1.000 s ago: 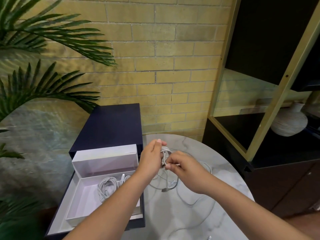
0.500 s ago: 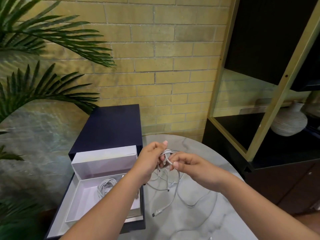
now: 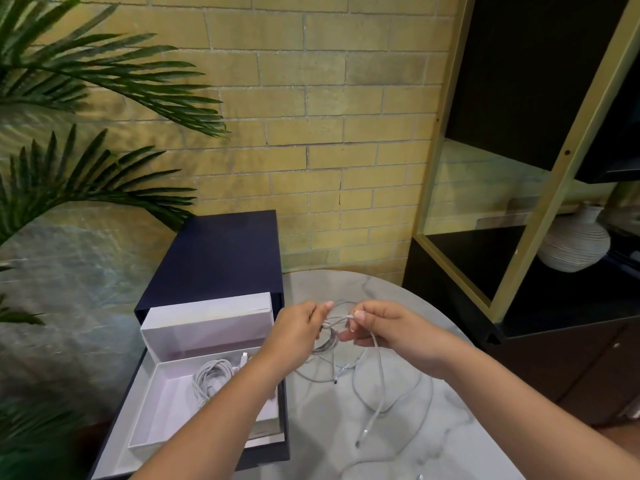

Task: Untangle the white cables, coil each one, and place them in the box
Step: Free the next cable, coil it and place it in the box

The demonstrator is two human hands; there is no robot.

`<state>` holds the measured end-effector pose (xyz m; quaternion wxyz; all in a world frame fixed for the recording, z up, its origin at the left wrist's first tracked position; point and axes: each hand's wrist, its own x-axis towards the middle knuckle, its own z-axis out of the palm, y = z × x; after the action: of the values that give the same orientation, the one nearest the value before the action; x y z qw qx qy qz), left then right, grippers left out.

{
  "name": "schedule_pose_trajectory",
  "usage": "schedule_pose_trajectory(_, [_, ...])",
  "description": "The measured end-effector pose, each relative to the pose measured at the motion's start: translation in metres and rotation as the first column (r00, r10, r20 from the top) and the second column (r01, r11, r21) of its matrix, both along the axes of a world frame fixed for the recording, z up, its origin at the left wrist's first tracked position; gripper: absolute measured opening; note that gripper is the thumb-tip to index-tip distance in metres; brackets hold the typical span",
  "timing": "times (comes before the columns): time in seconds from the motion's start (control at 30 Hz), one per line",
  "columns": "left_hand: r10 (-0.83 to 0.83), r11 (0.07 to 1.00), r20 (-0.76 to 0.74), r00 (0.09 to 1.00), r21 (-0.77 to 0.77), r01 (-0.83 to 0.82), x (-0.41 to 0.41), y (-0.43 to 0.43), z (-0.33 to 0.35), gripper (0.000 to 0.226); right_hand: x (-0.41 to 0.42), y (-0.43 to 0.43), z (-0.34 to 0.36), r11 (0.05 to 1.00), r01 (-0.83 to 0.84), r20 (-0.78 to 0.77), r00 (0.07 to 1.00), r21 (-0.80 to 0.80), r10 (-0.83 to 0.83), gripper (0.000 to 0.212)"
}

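Only the head view to go on here. Your left hand [image 3: 298, 332] is pinched around a small coil [image 3: 327, 341] of white cable held up over the counter [image 3: 346, 292], and your right hand [image 3: 391, 332] is pinching the same cable's strand [image 3: 379, 375] just beside it. Compared with half a second ago, your hands have pulled apart a bit and the right one has drawn out a length, so the free tail now hangs lower, with its plug [image 3: 363, 436] dangling near the counter. A second ago both hands were bunched tight on the bundle, so this looks like you feeding slack for the next wrap, or maybe pulling a snag loose. More loose cable [image 3: 332, 374] lies looped on the counter under your hands. One coiled cable [image 3: 211, 377] already sits in the open box [image 3: 207, 327] to the left. So I'd guess you're about midway: finish this coil, drop it in, then deal with the loops left over.
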<state>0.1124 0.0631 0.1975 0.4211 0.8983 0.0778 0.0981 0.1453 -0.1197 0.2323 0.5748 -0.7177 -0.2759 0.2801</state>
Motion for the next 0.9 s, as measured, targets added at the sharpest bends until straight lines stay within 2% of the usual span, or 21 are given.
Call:
schedule_pose_trajectory(0.1, [-0.043,0.999,-0.040,0.998,0.008,0.043,-0.007,-0.002,0.003,0.049,0.004,-0.002,-0.002,0.998,0.061,-0.031,0.998,-0.005,-0.061,0.026])
schedule_pose_trajectory(0.13, [-0.057,0.998,-0.064,0.996,-0.012,0.056,-0.008,-0.002,0.003,0.050,0.006,-0.002,-0.001,0.996,0.082,0.021,0.996,-0.039,-0.081,0.026])
schedule_pose_trajectory(0.2, [-0.116,0.986,-0.121,0.986,-0.132,0.099,-0.010,0.001,0.002,0.049,0.011,-0.005,0.001,0.975,0.147,0.277,0.956,-0.167,-0.097,0.024])
schedule_pose_trajectory(0.27, [-0.197,0.954,-0.142,0.970,-0.255,0.156,-0.012,0.004,0.003,0.050,0.018,-0.007,0.000,0.945,0.210,0.508,0.860,-0.249,-0.057,0.022])
schedule_pose_trajectory(0.3, [-0.215,0.949,-0.136,0.967,-0.261,0.175,-0.012,0.004,0.004,0.050,0.022,-0.007,-0.002,0.937,0.235,0.587,0.809,-0.259,-0.041,0.021])
schedule_pose_trajectory(0.37, [-0.220,0.949,-0.107,0.970,-0.253,0.187,-0.012,0.002,0.006,0.049,0.026,-0.009,-0.006,0.918,0.305,0.736,0.677,-0.252,-0.023,0.019])
schedule_pose_trajectory(0.43, [-0.209,0.931,-0.059,0.976,-0.317,0.180,-0.011,-0.004,0.009,0.046,0.028,-0.009,-0.007,0.910,0.355,0.821,0.570,-0.214,-0.029,0.018])
schedule_pose_trajectory(0.53, [-0.174,0.862,-0.015,0.985,-0.485,0.145,-0.007,-0.011,0.013,0.045,0.026,-0.004,-0.007,0.908,0.373,0.816,0.575,-0.190,-0.065,0.018])
schedule_pose_trajectory(0.6, [-0.132,0.813,-0.014,0.991,-0.574,0.100,-0.005,-0.017,0.016,0.044,0.024,0.002,-0.009,0.912,0.373,0.697,0.699,-0.169,-0.157,0.019])
schedule_pose_trajectory(0.67, [-0.101,0.759,-0.007,0.995,-0.647,0.072,-0.004,-0.022,0.019,0.043,0.019,0.009,-0.011,0.931,0.347,0.473,0.842,-0.110,-0.258,0.021])
schedule_pose_trajectory(0.7, [-0.083,0.731,-0.004,0.997,-0.680,0.059,-0.003,-0.024,0.020,0.043,0.017,0.011,-0.012,0.932,0.353,0.409,0.864,-0.079,-0.292,0.020])
schedule_pose_trajectory(0.8, [-0.012,0.637,0.001,1.000,-0.771,0.009,-0.001,-0.027,0.023,0.042,0.010,0.016,-0.018,0.923,0.384,0.372,0.854,0.021,-0.363,0.010])
schedule_pose_trajectory(0.87, [0.027,0.592,0.005,1.000,-0.806,-0.012,-0.001,-0.028,0.026,0.043,0.006,0.019,-0.024,0.924,0.378,0.378,0.849,0.054,-0.369,0.017])
schedule_pose_trajectory(0.9, [0.040,0.573,0.008,0.999,-0.820,-0.016,-0.001,-0.029,0.027,0.043,0.003,0.020,-0.027,0.928,0.371,0.429,0.832,0.040,-0.351,0.023])
